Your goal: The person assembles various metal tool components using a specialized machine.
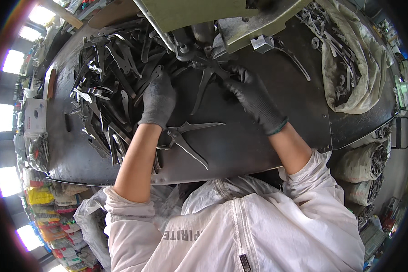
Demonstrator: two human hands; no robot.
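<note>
- We have our right hand pinched onto a plier blank, pressing it under the green press.
- Our left hand lies flat, fingers spread, on the heap of loose halves; no grip there.
- One joined pair lies done near us.
- Plenty left, we'd judge: dozens, too many to count, plus one sack.

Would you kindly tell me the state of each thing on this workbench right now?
Left hand: gloved, resting on the pile of metal parts.
Right hand: gloved, holding the pliers under the machine, handles spread.
Pliers near the bench edge: lying flat, handles spread, untouched.
Sack: open, holding metal parts.
Pile of metal parts: loose, heaped.
</note>
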